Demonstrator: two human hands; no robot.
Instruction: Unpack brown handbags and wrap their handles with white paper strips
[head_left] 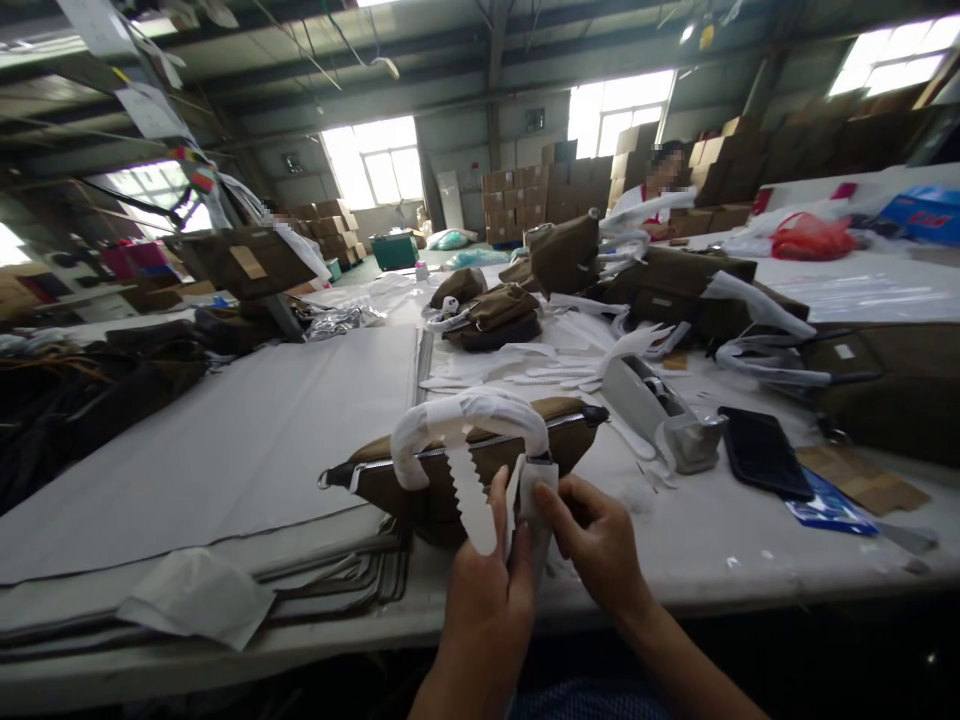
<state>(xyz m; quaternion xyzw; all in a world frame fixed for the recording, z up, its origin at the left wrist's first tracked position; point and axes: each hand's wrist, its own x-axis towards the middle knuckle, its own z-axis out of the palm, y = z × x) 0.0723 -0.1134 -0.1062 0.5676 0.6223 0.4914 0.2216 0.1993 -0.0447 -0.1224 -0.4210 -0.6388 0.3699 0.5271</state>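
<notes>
An olive-brown handbag (420,497) with a silver zipper lies at the table's front edge before me. Its arched handle (472,408) is covered in white wrapping, and a white strip with a toothed edge (471,495) hangs down from it. My left hand (487,590) is closed around the lower end of a pale wrapping piece (536,488) at the right foot of the handle. From the right, my right hand (600,540) pinches that same piece between thumb and fingers. What lies under the wrapping there is hidden.
Flat grey sheets (330,570) are stacked at the front left. Loose white strips (555,365), a grey open holder (645,410), a black tray-like item (763,450) and more brown bags (495,315) lie beyond and to the right. Another person (656,195) is across the table.
</notes>
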